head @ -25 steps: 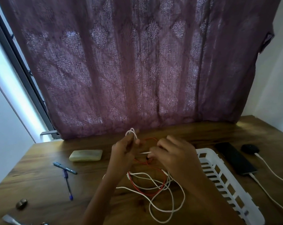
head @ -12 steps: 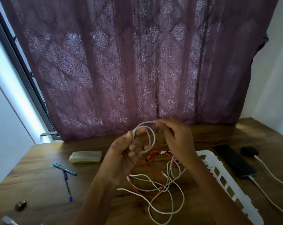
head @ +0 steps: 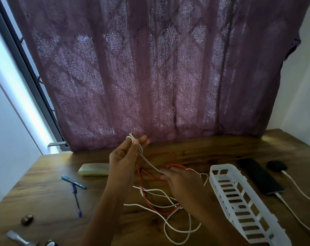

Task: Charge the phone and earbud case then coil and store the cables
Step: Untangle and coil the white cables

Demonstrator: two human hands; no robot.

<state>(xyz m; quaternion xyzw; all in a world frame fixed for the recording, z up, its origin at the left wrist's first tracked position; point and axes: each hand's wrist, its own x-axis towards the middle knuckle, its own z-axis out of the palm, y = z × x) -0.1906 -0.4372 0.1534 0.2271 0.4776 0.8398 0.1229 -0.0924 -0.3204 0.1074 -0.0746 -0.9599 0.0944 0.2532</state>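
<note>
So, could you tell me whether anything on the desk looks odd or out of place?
Only the white cable and red cable: they lie in loose, crossing loops on the table, not yet coiled.

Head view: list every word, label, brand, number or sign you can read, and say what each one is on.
No text can be read in this view.
Blue pens: any print on the barrels is too small to read.
Phone: the screen is dark and shows nothing.
White basket, earbud case, white cable: no marking is visible.
</note>
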